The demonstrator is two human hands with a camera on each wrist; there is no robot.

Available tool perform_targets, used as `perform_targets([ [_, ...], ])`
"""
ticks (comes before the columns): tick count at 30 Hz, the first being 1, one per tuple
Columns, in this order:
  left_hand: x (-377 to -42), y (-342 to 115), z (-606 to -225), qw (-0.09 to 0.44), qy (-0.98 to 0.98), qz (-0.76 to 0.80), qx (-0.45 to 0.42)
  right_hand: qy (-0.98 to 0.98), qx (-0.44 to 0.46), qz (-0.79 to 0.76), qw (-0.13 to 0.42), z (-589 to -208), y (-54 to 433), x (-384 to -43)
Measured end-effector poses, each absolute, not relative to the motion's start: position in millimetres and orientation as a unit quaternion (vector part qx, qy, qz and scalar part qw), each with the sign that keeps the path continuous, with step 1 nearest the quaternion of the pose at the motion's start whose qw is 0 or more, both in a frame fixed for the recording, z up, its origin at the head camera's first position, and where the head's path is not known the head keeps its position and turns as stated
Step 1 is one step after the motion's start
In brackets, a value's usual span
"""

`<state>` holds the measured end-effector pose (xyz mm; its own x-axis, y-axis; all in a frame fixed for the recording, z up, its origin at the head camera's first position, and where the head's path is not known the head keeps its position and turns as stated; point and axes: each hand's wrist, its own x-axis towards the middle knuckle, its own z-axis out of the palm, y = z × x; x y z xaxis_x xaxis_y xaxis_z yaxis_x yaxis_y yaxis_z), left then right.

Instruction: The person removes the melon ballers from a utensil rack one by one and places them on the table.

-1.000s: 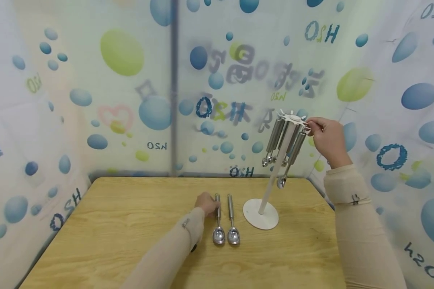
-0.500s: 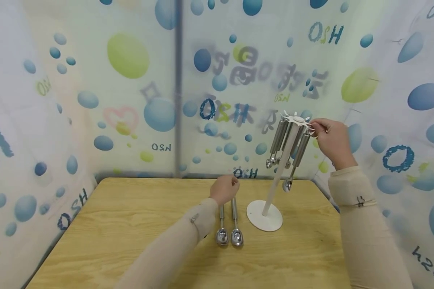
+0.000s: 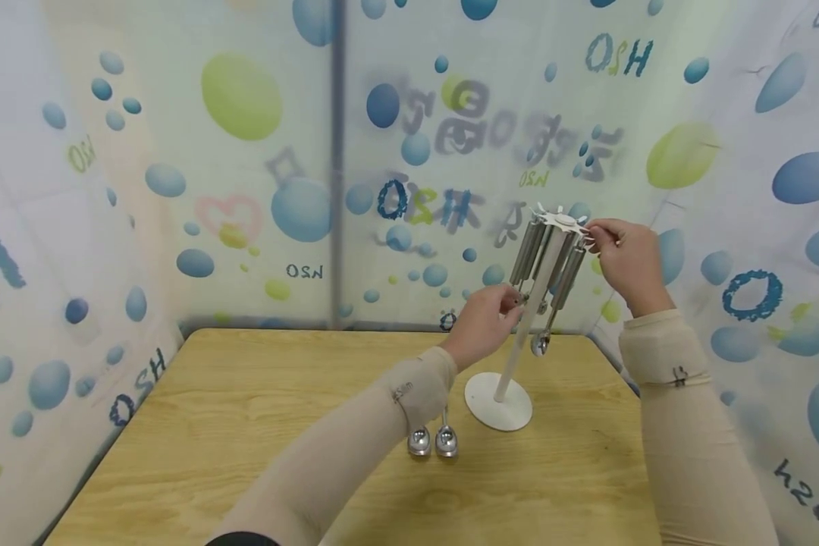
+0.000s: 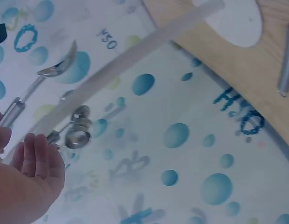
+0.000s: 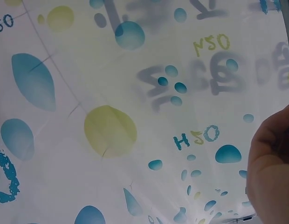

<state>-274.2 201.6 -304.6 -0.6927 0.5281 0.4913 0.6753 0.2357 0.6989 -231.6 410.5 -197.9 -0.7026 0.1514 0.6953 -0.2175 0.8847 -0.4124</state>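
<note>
A white stand (image 3: 519,345) leans to the right in the head view, with several metal utensils hanging from its hooked top (image 3: 561,220). My right hand (image 3: 628,262) pinches the edge of that top between thumb and fingertips. My left hand (image 3: 481,326) is up beside the pole, fingers loosely bent and holding nothing, close to the small round bowls (image 4: 78,135) of the hanging utensils. A hanging scoop (image 3: 541,343) with an oval bowl is on the pole's right side. Two ice cream scoops lie on the table; the right one (image 3: 447,441) is partly hidden by my left forearm.
The stand's round white base (image 3: 481,409) is on the wooden table (image 3: 280,425), right of the lying scoops. Behind the table hangs a curtain (image 3: 246,174) printed with blue and green drops. It also closes in both sides.
My left hand has let go of the left lying scoop, risen and moved right to the hanging utensils. My right hand keeps its pinch on the stand's top.
</note>
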Motion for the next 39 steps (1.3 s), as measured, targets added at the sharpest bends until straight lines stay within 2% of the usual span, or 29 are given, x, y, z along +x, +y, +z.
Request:
perform_targets([
  [7,-264,216,-288,0.091,-0.757,-0.505,-0.405,-0.891,0.021,0.210,0.401,-198,408,-231],
  [21,-261,229,-276,0.079,-0.752,-0.539,-0.371,-0.887,0.050,0.182,0.422,-198,402,-231],
  [39,-257,254,-279,0.061,-0.735,-0.568,-0.366,-0.888,0.050,0.167,0.426,-197,400,-231],
])
